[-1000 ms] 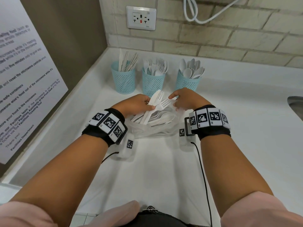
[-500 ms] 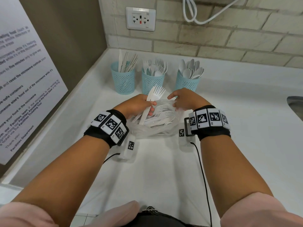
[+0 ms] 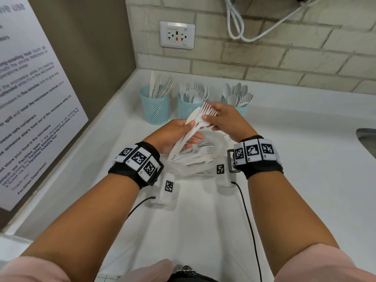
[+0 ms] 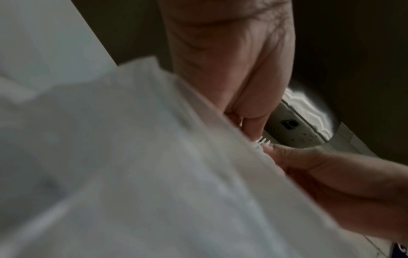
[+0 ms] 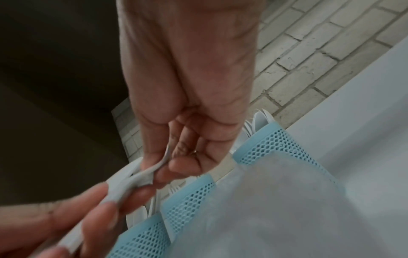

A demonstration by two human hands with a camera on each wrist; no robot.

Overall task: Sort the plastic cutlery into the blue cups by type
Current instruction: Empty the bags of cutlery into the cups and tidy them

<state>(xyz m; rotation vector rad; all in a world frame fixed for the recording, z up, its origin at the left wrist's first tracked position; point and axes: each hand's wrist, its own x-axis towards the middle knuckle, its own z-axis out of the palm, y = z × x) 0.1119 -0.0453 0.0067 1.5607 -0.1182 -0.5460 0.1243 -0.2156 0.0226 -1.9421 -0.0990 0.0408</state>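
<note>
Three blue mesh cups stand in a row at the back: knives [image 3: 155, 105] on the left, forks [image 3: 187, 107] in the middle, spoons [image 3: 243, 111] on the right, partly behind my right hand. My left hand [image 3: 192, 132] grips a small bundle of white plastic forks [image 3: 209, 110] by the handles, raised above the counter in front of the fork cup. My right hand [image 3: 209, 122] pinches the same bundle just below the tines. In the right wrist view my thumb and fingers [image 5: 152, 157] close on a fork neck [image 5: 141, 174].
A clear plastic bag [image 3: 183, 169] holding more forks [image 3: 201, 151] lies on the white counter [image 3: 305, 180] under my hands. A brick wall with an outlet [image 3: 177, 35] and a hanging cable [image 3: 236, 27] is behind. A sink edge [image 3: 366, 137] is at the right; a notice [image 3: 30, 110] on the left wall.
My left hand lifted the forks out of the bag and up toward the cups. My right hand left the bag and took hold of the bundle near the tines.
</note>
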